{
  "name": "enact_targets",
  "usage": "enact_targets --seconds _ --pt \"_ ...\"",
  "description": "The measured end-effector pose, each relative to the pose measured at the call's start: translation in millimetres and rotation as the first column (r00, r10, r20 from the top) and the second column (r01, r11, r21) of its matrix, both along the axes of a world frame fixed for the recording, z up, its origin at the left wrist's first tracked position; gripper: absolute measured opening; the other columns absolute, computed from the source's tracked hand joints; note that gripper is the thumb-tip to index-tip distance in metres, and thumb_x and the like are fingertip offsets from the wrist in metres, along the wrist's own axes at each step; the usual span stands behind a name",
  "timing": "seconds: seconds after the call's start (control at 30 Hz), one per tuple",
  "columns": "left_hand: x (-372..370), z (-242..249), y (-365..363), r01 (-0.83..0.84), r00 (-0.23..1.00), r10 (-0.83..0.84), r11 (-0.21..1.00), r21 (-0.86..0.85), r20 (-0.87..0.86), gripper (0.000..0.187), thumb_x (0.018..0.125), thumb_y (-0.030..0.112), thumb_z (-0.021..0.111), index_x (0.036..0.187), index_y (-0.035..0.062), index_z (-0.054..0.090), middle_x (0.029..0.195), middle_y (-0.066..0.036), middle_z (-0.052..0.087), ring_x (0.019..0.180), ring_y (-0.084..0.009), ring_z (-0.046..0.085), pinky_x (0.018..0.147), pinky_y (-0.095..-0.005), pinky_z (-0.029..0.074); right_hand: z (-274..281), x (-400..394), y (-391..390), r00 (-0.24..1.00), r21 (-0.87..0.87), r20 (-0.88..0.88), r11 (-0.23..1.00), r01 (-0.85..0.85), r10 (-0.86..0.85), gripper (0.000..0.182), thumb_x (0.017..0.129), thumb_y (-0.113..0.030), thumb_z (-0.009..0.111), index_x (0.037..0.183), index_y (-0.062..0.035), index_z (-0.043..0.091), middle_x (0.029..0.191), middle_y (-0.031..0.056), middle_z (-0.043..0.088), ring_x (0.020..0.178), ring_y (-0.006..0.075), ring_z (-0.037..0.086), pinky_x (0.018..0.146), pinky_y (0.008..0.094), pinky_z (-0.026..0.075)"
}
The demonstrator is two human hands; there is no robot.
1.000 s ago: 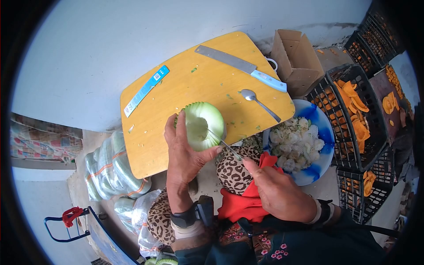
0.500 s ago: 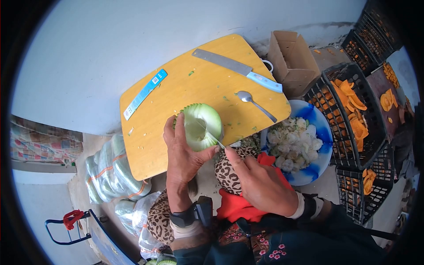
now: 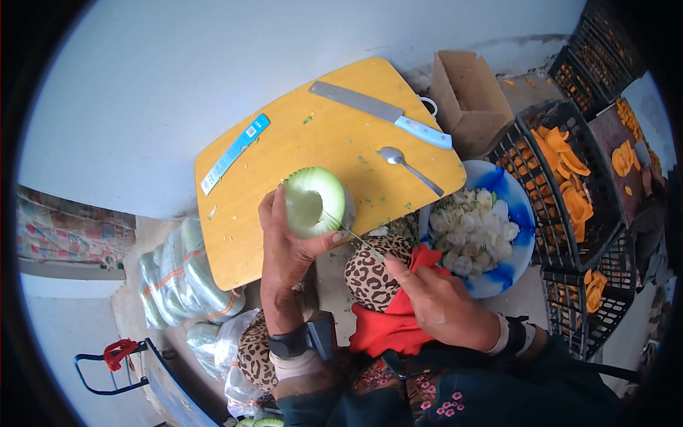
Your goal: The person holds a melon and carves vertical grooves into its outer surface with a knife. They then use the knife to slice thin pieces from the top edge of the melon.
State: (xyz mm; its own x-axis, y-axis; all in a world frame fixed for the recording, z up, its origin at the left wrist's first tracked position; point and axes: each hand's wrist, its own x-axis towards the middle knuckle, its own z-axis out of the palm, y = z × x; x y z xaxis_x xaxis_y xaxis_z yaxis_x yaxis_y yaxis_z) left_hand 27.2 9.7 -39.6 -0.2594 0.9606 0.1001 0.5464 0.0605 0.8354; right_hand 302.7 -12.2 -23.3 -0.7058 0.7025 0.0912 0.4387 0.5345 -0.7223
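A pale floor surrounds a low yellow wooden table (image 3: 284,142), seen from above. Nearest the camera, the right hand (image 3: 441,302) is curled closed around a thin metal tool (image 3: 352,235), whose tip reaches the pale green hollowed melon half (image 3: 313,203). The left hand (image 3: 284,245) wraps around the melon half from the side, fingers partly curled and thumb pressed on its rim, holding it at the near edge of the table. Right of the hands sits a blue bowl of white scraped pulp (image 3: 480,228). Farther on the table lie a metal spoon (image 3: 409,167), a blue-handled cleaver (image 3: 380,114) and a blue label strip (image 3: 235,153). A cardboard box (image 3: 469,99) stands beyond, beside black plastic crates of orange slices (image 3: 569,178).
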Motion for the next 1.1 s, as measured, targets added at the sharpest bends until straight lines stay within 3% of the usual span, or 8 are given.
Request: enact_targets --seconds 0.1,0.23,0.4,0.53,0.8,0.9,1.0,1.1 --pt "3 1 1 0.036 0.999 -0.036 0.999 0.01 -0.024 0.122 0.056 0.034 0.098 0.15 -0.0059 0.029 0.143 -0.021 0.031 0.135 -0.0338 0.039 0.114 -0.0422 0.04 0 7 0 0.999 -0.039 0.03 0.999 -0.026 0.027 0.068 0.084 0.008 0.056 0.149 -0.001 0.04 0.09 0.0204 0.057 0.073 0.0415 0.062 0.065 0.049 0.051" --pt "5 5 -2 0.04 0.997 -0.04 0.999 -0.002 -0.068 0.126 0.054 0.035 0.098 0.15 -0.0058 0.028 0.144 -0.021 0.03 0.135 -0.0338 0.04 0.114 -0.0417 0.04 14 16 1 0.997 -0.002 -0.078 1.0 -0.029 0.029 0.069 0.081 0.005 0.06 0.147 0.0004 0.042 0.086 0.0171 0.058 0.073 0.0348 0.063 0.059 0.0445 0.051" --pt "-4 1 1 -0.012 0.997 0.015 0.999 -0.035 0.075 0.125 0.055 0.039 0.097 0.15 -0.0055 0.029 0.144 -0.019 0.029 0.135 -0.0335 0.04 0.113 -0.0416 0.04 15 23 4 0.989 -0.023 -0.139 0.999 0.042 -0.045 0.062 0.084 0.007 0.059 0.145 0.0006 0.045 0.086 0.0178 0.057 0.076 0.0358 0.063 0.066 0.0435 0.052" --pt "-3 11 1 -0.003 0.996 0.009 0.998 -0.07 0.084 0.123 0.056 0.04 0.096 0.15 -0.0055 0.03 0.144 -0.019 0.029 0.134 -0.0335 0.04 0.113 -0.0416 0.04 6 5 14 0.95 -0.139 -0.31 0.99 -0.021 -0.023 0.056 0.089 0.007 0.055 0.144 0.0014 0.045 0.093 0.0203 0.061 0.082 0.038 0.064 0.071 0.0436 0.053" --pt "-6 9 0 -0.013 0.999 0.017 0.997 -0.072 0.051 0.125 0.055 0.046 0.094 0.15 -0.0057 0.03 0.144 -0.02 0.029 0.134 -0.0338 0.041 0.112 -0.0423 0.041 -10 -14 21 0.924 -0.157 -0.38 0.988 -0.016 -0.045 0.054 0.09 0.008 0.054 0.143 0.0028 0.045 0.11 0.0257 0.063 0.099 0.0407 0.065 0.081 0.043 0.054" --pt "-6 8 1 -0.017 0.999 0.02 0.997 -0.073 0.047 0.126 0.055 0.048 0.094 0.15 -0.0058 0.03 0.145 -0.02 0.029 0.134 -0.0341 0.041 0.112 -0.0425 0.04 -16 -16 22 0.929 -0.152 -0.369 0.988 -0.027 -0.032 0.053 0.091 0.013 0.047 0.144 0.0039 0.045 0.128 0.0254 0.062 0.101 0.0322 0.069 0.085 0.0363 0.057" --pt "-5 10 1 -0.017 0.999 0.021 0.997 -0.079 0.045 0.126 0.055 0.047 0.094 0.15 -0.006 0.03 0.145 -0.02 0.029 0.134 -0.0341 0.041 0.112 -0.0427 0.041 -16 -17 22 0.918 -0.19 -0.393 0.981 -0.032 -0.046 0.054 0.09 0.008 0.053 0.143 0.0036 0.044 0.111 0.0262 0.063 0.101 0.0399 0.066 0.082 0.0425 0.055" --pt "-3 12 1 -0.018 0.998 0.023 0.997 -0.079 0.06 0.125 0.056 0.046 0.094 0.149 -0.0061 0.03 0.145 -0.02 0.029 0.134 -0.0338 0.042 0.112 -0.0427 0.041 -17 -17 22 0.92 -0.19 -0.39 0.981 -0.031 -0.047 0.054 0.091 0.008 0.053 0.143 0.0037 0.044 0.11 0.0262 0.063 0.1 0.0396 0.066 0.083 0.0421 0.055"
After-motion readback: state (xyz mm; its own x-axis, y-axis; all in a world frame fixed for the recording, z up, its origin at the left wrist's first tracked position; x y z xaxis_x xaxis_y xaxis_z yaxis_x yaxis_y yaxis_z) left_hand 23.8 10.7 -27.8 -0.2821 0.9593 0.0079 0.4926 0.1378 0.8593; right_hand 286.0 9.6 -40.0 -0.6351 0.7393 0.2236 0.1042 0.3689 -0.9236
